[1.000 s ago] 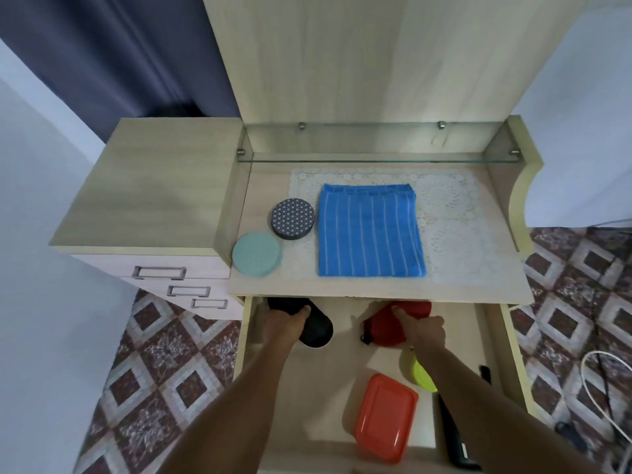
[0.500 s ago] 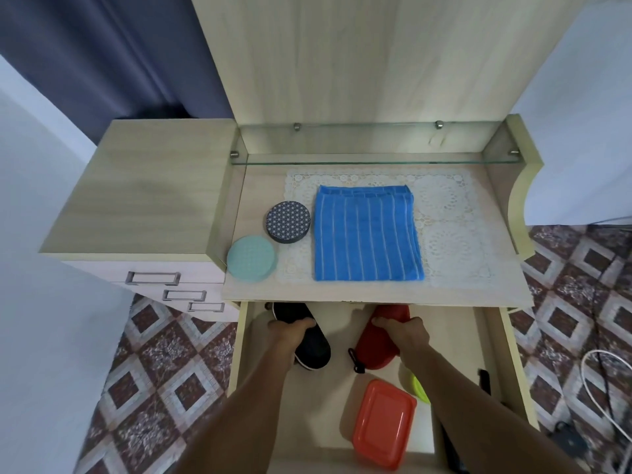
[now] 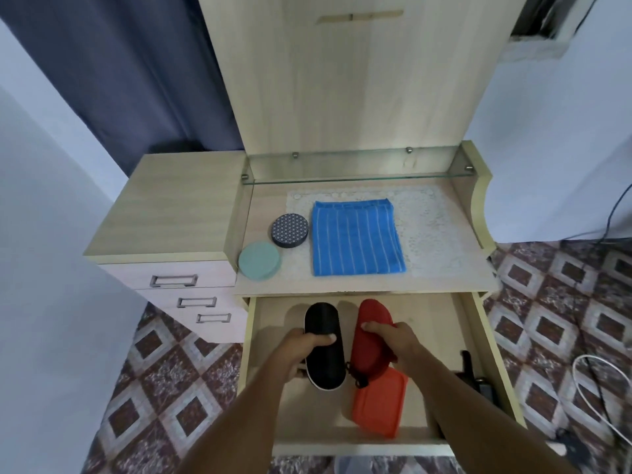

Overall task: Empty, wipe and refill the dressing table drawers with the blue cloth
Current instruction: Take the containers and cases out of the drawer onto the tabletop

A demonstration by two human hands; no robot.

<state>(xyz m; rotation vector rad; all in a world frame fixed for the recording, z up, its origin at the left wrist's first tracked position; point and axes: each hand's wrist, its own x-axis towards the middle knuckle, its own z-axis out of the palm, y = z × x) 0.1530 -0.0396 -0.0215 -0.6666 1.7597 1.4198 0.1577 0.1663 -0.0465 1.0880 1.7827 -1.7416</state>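
While the drawer (image 3: 441, 323) stands pulled out below the tabletop, we have both hands inside it, each wrapped around an oval case. Our left hand (image 3: 301, 350) grips the black case (image 3: 323, 323) across its middle, thumb lying over the top and the other fingers curled beneath, so the case sticks out beyond the fingers toward the tabletop and back past the palm. Our right hand (image 3: 396, 343) clasps the red case (image 3: 371, 323) the same way, thumb on top, fingers wrapped around its outer side; a short dark strap (image 3: 357, 376) hangs from the end nearest the wrist. The two cases lie side by side, just apart, between our hands. Just behind the right-hand fingers, toward the wrist, one orange lidded box (image 3: 378, 405) lies on the drawer floor, its far corner under the red case. Outside the right forearm, dark objects (image 3: 473, 374) rest by the drawer's side wall; we cannot tell what they are. The blue cloth (image 3: 355, 239), one piece, folded flat with pale stripes, lies well beyond the fingertips on a lace mat (image 3: 427, 234) on the tabletop, touched by neither hand. Beside the cloth, beyond the left-hand fingers, sit two round tins: one dark patterned tin (image 3: 290, 230), one pale teal tin (image 3: 259, 260). Three closed side drawers (image 3: 174, 280) stack outside the left hand.
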